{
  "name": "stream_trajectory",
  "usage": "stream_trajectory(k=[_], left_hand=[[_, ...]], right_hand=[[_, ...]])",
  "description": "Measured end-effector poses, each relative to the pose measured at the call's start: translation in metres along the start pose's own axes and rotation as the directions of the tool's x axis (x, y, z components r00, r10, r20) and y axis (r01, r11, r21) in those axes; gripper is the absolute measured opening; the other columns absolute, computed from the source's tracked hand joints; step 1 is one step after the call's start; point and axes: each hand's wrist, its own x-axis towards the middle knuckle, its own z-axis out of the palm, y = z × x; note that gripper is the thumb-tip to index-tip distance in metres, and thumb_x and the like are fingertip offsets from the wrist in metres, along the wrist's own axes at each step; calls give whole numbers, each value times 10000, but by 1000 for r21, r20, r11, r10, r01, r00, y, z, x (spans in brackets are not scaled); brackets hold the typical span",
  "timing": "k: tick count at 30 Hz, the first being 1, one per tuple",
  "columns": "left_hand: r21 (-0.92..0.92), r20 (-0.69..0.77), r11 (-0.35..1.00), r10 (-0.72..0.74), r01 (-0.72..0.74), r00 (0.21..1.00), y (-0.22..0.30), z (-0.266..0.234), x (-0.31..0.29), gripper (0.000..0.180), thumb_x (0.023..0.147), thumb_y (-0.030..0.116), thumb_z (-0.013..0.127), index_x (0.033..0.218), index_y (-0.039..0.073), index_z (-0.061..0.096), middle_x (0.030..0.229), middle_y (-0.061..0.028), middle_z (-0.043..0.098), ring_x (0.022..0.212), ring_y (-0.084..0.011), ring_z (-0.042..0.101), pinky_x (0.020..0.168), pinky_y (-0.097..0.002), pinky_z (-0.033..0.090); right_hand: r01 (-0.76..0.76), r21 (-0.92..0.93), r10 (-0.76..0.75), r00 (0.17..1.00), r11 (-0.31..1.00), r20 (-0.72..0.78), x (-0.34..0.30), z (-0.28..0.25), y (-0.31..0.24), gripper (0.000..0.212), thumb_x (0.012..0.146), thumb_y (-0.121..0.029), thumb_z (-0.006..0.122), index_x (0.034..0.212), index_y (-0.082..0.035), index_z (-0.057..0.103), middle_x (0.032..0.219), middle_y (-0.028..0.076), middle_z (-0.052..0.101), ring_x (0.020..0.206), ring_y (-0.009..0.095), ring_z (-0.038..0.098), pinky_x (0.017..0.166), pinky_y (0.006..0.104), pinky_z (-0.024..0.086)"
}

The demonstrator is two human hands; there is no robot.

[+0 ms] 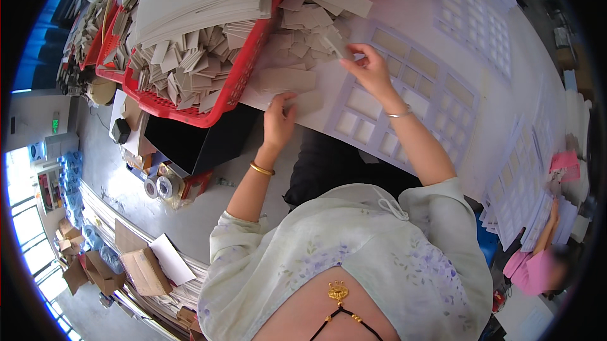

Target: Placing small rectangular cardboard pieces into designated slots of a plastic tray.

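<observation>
R hand [370, 70]: pinches grey card strip [337, 42]; best held by edges.
L hand [279, 121]: near card pc [308, 102], grip unclear; best kept flat.

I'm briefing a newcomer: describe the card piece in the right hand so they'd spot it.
Find the big red basket at upper left, then the loose grey card pile right of it. At that pile's right edge, the right hand pinches a narrow card piece; its pile neighbours lie unheld.
</observation>
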Motion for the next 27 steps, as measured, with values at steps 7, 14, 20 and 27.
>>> stream_trajectory(k=[7,14,20,27], left_hand=[[102,-22,994,41,-39,999,-25,0,36,285,793,13,643,1073,59,613,921,-91,622,647,-195,492,613,-297,426],[-146,-105,987,59,-74,993,-4,4,28,329,784,-6,674,1098,63,601,851,5,595,601,-71,421,529,-215,366],[-180,153,983,62,-33,986,42,63,57,317,796,30,695,1093,69,594,888,-31,627,603,-75,504,545,-237,438],[-97,321,992,113,-86,940,60,96,87,266,856,91,647,1120,74,613,833,-84,640,608,-117,606,535,-259,472]], right_hand=[[-81,31,85,980,996,-179,-59,-110,3,434,794,-131,764,1166,-7,579,1082,54,631,749,77,593,665,215,506],[-162,-136,115,947,978,-299,-121,-166,24,482,790,-108,755,1220,-24,557,1138,62,604,792,86,588,686,232,513],[-52,-615,-33,992,787,-125,-122,-161,9,557,736,-115,761,1250,-77,550,1158,66,575,784,141,594,655,266,515],[35,-662,-81,996,749,-39,-99,-129,-2,478,733,-160,753,1171,-77,581,1145,84,573,899,274,608,745,368,514]])
